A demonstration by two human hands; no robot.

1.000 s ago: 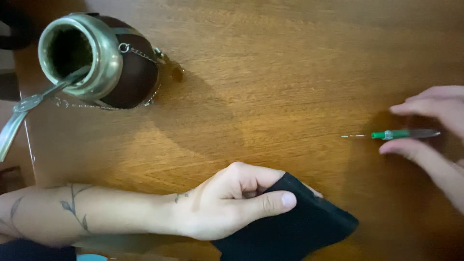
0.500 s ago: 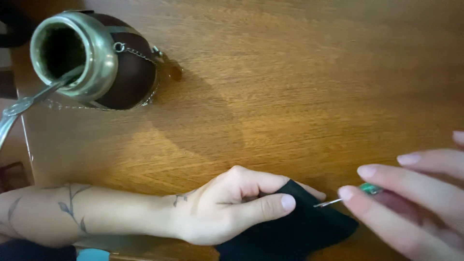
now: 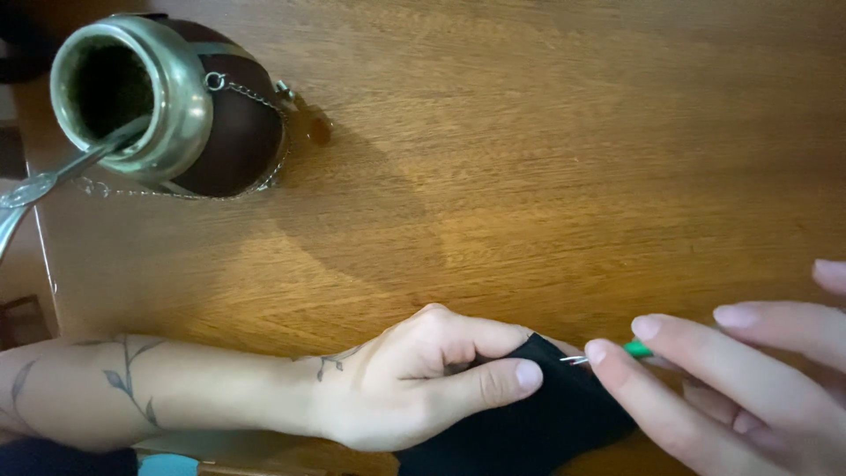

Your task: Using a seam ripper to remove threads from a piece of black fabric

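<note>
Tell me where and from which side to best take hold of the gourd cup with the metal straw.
Probably grip the gourd cup around its dark rounded belly, coming from its right side. The metal straw leans out over the left of the metal rim, and a chain drapes the body, so the left and top are obstructed.

Wooden table (image 3: pixel 546 176) carries a brown metal-rimmed gourd cup (image 3: pixel 176 106) at far left and black cloth (image 3: pixel 529 423) at near edge.
</note>
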